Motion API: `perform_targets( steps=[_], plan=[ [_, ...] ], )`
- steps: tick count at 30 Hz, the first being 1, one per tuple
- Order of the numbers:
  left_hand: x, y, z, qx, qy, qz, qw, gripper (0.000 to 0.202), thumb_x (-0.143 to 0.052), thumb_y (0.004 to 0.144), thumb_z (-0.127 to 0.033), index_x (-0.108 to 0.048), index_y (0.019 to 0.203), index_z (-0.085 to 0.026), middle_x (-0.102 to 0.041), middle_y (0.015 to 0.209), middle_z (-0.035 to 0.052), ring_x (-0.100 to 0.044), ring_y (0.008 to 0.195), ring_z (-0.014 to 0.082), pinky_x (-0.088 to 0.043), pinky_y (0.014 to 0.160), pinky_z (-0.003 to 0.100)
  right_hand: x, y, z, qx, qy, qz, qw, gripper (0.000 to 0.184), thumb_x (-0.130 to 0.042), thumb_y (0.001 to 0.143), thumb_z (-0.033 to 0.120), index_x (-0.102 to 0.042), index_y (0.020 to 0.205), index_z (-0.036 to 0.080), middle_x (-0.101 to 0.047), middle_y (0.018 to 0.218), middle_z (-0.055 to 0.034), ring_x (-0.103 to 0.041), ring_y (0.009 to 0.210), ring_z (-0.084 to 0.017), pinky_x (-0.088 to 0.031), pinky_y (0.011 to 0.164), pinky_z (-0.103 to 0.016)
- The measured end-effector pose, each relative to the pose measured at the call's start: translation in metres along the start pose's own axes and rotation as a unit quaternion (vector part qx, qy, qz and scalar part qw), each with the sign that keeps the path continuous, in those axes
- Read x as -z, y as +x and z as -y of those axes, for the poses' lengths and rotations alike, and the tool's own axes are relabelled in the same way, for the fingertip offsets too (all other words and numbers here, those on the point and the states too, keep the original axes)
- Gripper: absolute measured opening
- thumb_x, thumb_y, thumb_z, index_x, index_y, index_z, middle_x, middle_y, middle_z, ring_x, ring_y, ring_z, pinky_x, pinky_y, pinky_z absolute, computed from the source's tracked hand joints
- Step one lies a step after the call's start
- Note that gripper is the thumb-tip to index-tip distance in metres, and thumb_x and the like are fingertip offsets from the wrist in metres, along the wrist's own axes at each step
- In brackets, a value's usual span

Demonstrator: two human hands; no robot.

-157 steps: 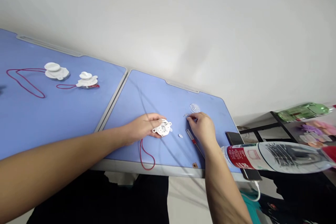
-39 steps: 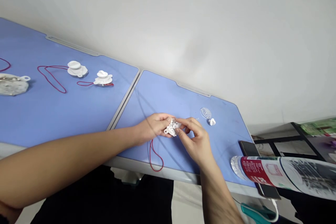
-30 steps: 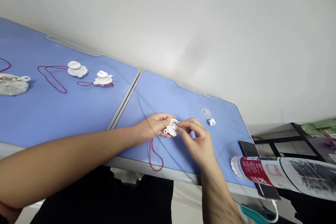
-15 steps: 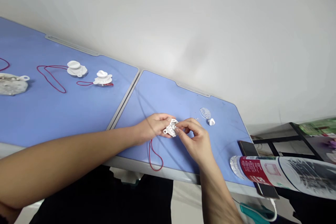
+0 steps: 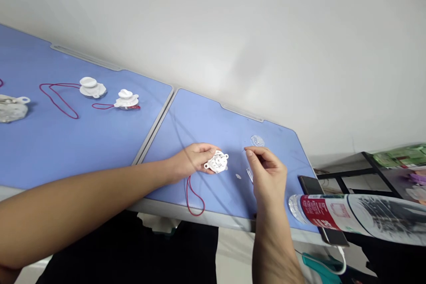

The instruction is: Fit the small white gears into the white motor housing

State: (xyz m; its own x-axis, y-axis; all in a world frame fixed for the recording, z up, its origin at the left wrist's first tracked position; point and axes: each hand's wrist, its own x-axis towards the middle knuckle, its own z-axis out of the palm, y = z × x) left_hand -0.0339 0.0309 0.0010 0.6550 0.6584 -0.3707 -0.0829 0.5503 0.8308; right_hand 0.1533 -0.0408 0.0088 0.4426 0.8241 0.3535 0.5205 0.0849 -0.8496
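While left fingers clasp a white housing, right fingers nearly meet, hold unclear.

Blue worktop: clear disc just past your right hand, phone and bottle to its right; white chip between hands; two knobbed units beyond your left hand.

R hand contents unclear, btl cut off

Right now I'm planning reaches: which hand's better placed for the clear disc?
Probably the right hand: nearer the clear disc, though possibly pinching something tiny; the left hand holds the white mechanism.
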Motion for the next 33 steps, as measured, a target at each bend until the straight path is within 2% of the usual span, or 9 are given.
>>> perform_targets(
  steps=[3,5,7,9,13,20,25,29,33],
  plan=[
    [0.001,-0.001,0.0,-0.003,0.006,0.01,1.0,0.032,-0.07,0.084,-0.034,-0.069,0.106,-0.011,-0.072,0.096,0.0106,-0.068,0.086,0.0188,-0.056,0.076,0.031,0.008,0.005,-0.007,-0.031,0.009,-0.045,0.998,0.014,-0.067,0.081,0.032,-0.073,0.081,0.02,-0.069,0.083,-0.0038,-0.06,0.08,-0.018,-0.046,0.073,-0.032],
    [0.002,-0.001,0.001,-0.007,0.012,0.013,1.0,0.034,-0.072,0.082,-0.036,-0.069,0.106,-0.012,-0.072,0.097,0.0105,-0.068,0.087,0.0192,-0.056,0.077,0.031,0.013,0.009,-0.013,-0.052,0.01,-0.047,0.997,0.015,-0.068,0.08,0.033,-0.073,0.082,0.019,-0.069,0.082,-0.0038,-0.06,0.078,-0.018,-0.046,0.072,-0.032],
    [0.002,-0.001,0.001,-0.009,0.017,0.016,1.0,0.035,-0.073,0.081,-0.037,-0.07,0.105,-0.012,-0.072,0.096,0.0101,-0.068,0.087,0.0189,-0.056,0.077,0.031,0.018,0.011,-0.019,-0.064,-0.01,-0.014,0.998,0.016,-0.067,0.079,0.034,-0.073,0.083,0.02,-0.069,0.082,-0.0039,-0.059,0.076,-0.018,-0.046,0.071,-0.032],
    [0.002,-0.001,0.001,-0.012,0.019,0.018,1.0,0.035,-0.074,0.08,-0.038,-0.07,0.103,-0.012,-0.072,0.095,0.0098,-0.068,0.087,0.0188,-0.055,0.076,0.03,0.023,0.009,-0.024,-0.064,-0.046,0.048,0.996,0.016,-0.067,0.079,0.034,-0.073,0.083,0.02,-0.069,0.081,-0.0035,-0.058,0.073,-0.017,-0.046,0.07,-0.032],
    [0.002,0.0,0.002,-0.014,0.011,0.011,1.0,0.033,-0.075,0.079,-0.037,-0.07,0.102,-0.012,-0.072,0.094,0.0092,-0.069,0.084,0.0182,-0.056,0.076,0.03,0.031,-0.003,-0.026,-0.018,-0.094,0.136,0.986,0.013,-0.065,0.08,0.032,-0.071,0.077,0.021,-0.065,0.075,-0.0015,-0.051,0.065,-0.015,-0.044,0.064,-0.03],
    [0.001,0.002,0.001,-0.011,-0.003,-0.003,1.0,0.028,-0.072,0.082,-0.032,-0.069,0.099,-0.011,-0.072,0.092,0.0096,-0.07,0.08,0.0179,-0.056,0.074,0.03,0.035,-0.018,-0.032,0.065,-0.11,0.203,0.971,0.007,-0.069,0.081,0.029,-0.072,0.084,0.023,-0.066,0.085,-0.004,-0.057,0.075,-0.018,-0.047,0.066,-0.032],
    [0.002,0.003,0.002,-0.015,-0.005,0.005,1.0,0.031,-0.075,0.079,-0.035,-0.07,0.098,-0.012,-0.073,0.09,0.0092,-0.069,0.08,0.018,-0.056,0.072,0.028,0.03,-0.016,-0.036,0.09,-0.148,0.206,0.963,0.012,-0.063,0.086,0.027,-0.07,0.077,0.023,-0.067,0.08,-0.0038,-0.059,0.079,-0.02,-0.047,0.073,-0.035],
    [0.002,0.003,0.003,-0.014,0.004,0.003,1.0,0.029,-0.073,0.081,-0.035,-0.07,0.099,-0.013,-0.072,0.09,0.0087,-0.069,0.08,0.0183,-0.056,0.072,0.029,0.023,-0.015,-0.023,0.034,-0.089,0.182,0.979,0.017,-0.061,0.087,0.031,-0.068,0.075,0.021,-0.065,0.078,-0.0027,-0.055,0.071,-0.017,-0.044,0.066,-0.031],
    [0.002,0.003,0.004,-0.022,0.0,0.006,1.0,0.027,-0.072,0.082,-0.033,-0.07,0.099,-0.013,-0.072,0.094,0.0092,-0.069,0.082,0.0187,-0.057,0.075,0.032,0.016,-0.007,-0.005,-0.036,-0.008,0.22,0.975,0.018,-0.063,0.086,0.036,-0.069,0.079,0.021,-0.064,0.074,-0.0015,-0.055,0.07,-0.016,-0.044,0.065,-0.029]
  ],
)
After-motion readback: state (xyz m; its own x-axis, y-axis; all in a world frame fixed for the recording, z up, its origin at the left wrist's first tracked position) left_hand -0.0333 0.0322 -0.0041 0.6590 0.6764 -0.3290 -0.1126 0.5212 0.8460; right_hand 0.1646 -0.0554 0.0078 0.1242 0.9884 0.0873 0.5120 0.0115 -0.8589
